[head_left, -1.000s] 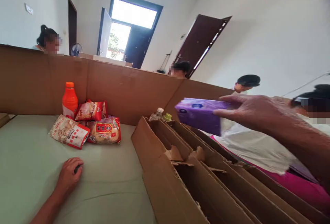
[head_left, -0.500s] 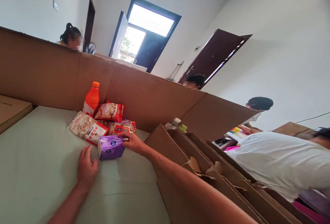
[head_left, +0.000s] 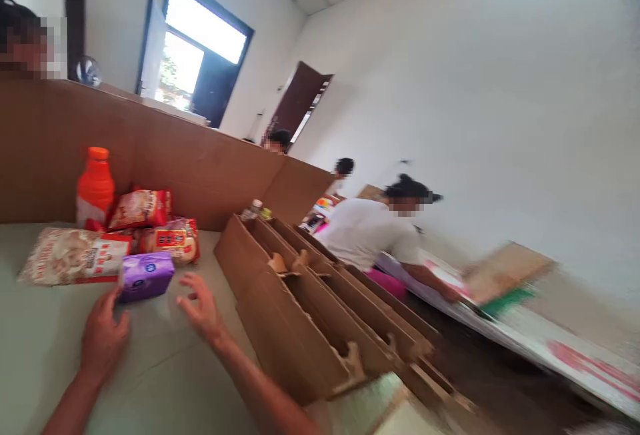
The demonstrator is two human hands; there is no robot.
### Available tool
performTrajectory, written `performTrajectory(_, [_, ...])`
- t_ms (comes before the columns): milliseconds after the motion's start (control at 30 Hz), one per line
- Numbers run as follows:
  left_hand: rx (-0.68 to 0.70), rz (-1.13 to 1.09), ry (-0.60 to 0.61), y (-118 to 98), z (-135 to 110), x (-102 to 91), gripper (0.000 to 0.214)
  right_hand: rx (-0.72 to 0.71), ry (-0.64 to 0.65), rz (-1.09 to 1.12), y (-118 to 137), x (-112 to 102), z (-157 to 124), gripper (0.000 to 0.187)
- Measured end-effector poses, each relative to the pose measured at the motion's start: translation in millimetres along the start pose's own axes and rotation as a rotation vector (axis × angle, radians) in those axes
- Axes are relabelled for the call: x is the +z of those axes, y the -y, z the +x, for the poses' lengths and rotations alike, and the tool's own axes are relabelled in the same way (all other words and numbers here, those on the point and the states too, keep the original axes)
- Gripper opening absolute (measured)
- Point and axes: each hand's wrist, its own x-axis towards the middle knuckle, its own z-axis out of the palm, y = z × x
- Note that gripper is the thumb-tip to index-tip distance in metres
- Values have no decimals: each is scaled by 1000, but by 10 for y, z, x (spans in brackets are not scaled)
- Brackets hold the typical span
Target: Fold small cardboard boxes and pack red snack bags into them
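Observation:
A purple tissue pack (head_left: 147, 276) lies on the pale green table top (head_left: 45, 341), in front of a heap of snacks. My left hand (head_left: 104, 335) is at its left front corner with fingers apart; whether they touch it I cannot tell. To the right of the pack, my right hand (head_left: 201, 307) is off it, fingers spread and holding nothing. Behind the pack are a beige and red nut bag (head_left: 75, 256), a red snack bag (head_left: 140, 209) and a red bag of rice crackers (head_left: 173, 240). An orange bottle (head_left: 95, 185) stands upright at the back left.
On the right stands a cardboard divider box (head_left: 285, 308) with long slots; a clear bottle (head_left: 254, 208) pokes out at its far end. A cardboard wall (head_left: 200, 175) borders the table's back. Beyond the box a person in a white shirt (head_left: 360, 228) bends over another table.
My right hand has let go of the tissue pack and drawn back to its right. The view has swung right, so the heap appears further left and more of the divider box shows.

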Motion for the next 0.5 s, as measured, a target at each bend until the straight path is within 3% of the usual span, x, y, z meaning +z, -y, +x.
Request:
performTrajectory(67, [-23, 20, -4, -13, 74, -11, 42, -89, -70, -106, 198, -181, -419, 38])
performTrajectory(100, [-31, 34, -10, -21, 103, -14, 43, -207, -122, -245, 308, -325, -610, 39])
performTrajectory(200, [-30, 79, -46, -71, 134, -45, 47, -409, -406, -650, 548, -961, -1044, 45])
performTrajectory(300, [3, 113, -116, -174, 116, -109, 48, -243, -570, -952, 481, -1653, -1257, 52])
performTrajectory(367, [42, 123, -172, -276, 109, -166, 48, -45, -486, -1045, 327, -1961, -1334, 43])
performTrajectory(433, [84, 125, -230, -403, 106, -247, 49, 94, -296, -1003, 212, -2103, -1408, 27])
performTrajectory(500, [114, 128, -268, -548, 92, -372, 49, 78, -146, -872, 215, -2112, -1485, 22])
